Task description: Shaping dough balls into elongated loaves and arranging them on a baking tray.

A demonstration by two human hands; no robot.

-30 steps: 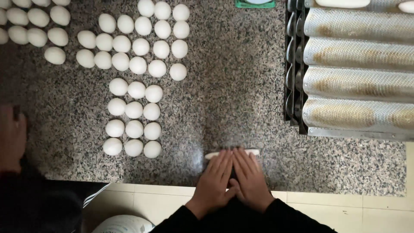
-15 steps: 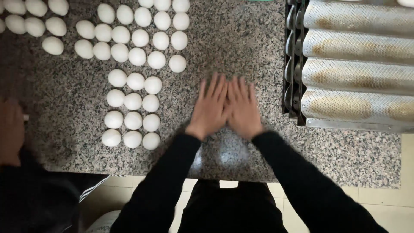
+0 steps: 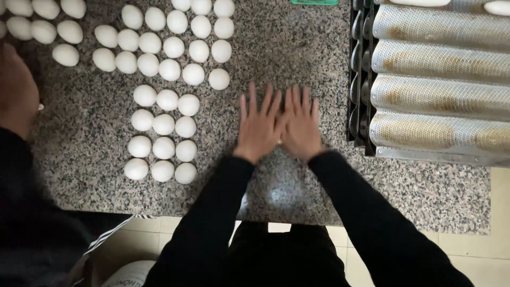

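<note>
Hands, two, flat on a speckled granite worktop point(image 3: 297, 48), palms down and side by side. Left hand point(image 3: 258, 126) and right hand point(image 3: 302, 127) touch along the inner edges; fingers point(image 3: 252, 98) spread and released, grasping nothing. A small pale bit of dough point(image 3: 279, 142) shows between the heels of the hands; the rest lies hidden beneath the palms. Dough balls point(image 3: 162, 133), white and round, lie in rows to the left of the hands, apart from them, with further rows toward the far edge. Perforated metal baguette tray point(image 3: 441, 90), wavy channels, sits to the right. Another person's hand point(image 3: 16, 87) rests at the left edge, dark sleeve below it.
</note>
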